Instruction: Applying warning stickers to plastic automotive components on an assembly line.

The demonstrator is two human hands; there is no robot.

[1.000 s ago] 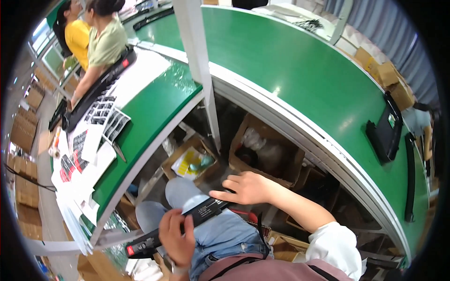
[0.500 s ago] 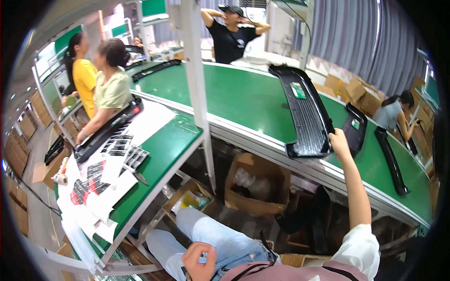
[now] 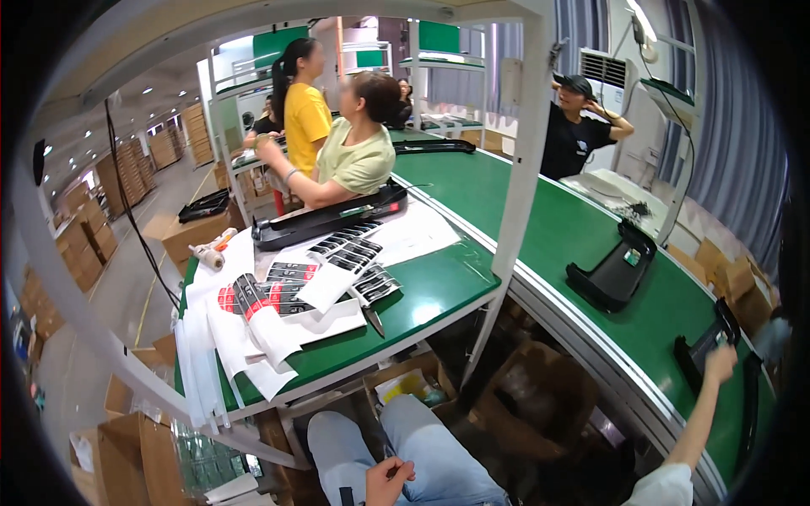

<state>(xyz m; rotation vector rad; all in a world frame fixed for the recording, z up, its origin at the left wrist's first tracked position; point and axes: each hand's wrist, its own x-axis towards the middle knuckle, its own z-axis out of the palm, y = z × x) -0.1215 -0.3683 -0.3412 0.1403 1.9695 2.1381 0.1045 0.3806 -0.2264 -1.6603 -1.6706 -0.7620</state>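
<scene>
Over my lap, my left hand (image 3: 390, 482) is closed with its fingers curled; whatever it may hold is too small to make out. My right arm reaches out to the right over the green belt (image 3: 540, 228). There my right hand (image 3: 721, 364), blurred, is at a black plastic housing (image 3: 699, 347); its fingers are too smeared to show a grip. Farther up the belt lies another black housing (image 3: 603, 282) with a small green circuit board (image 3: 631, 256) on it. A long black strip (image 3: 749, 413) lies beyond my right hand, near the view's rim.
A green side table (image 3: 422, 312) bears a long black housing (image 3: 337, 221), label sheets (image 3: 346, 266) and a knife (image 3: 373, 322). Co-workers stand beyond it; another (image 3: 578, 126) is behind the belt. White posts (image 3: 516, 160) rise between. Cardboard boxes (image 3: 531, 396) sit below.
My view has swung left, so the table now sits nearer the middle. My right hand has left the first black housing and moved to the one beyond it. My left hand stays low, curled.
</scene>
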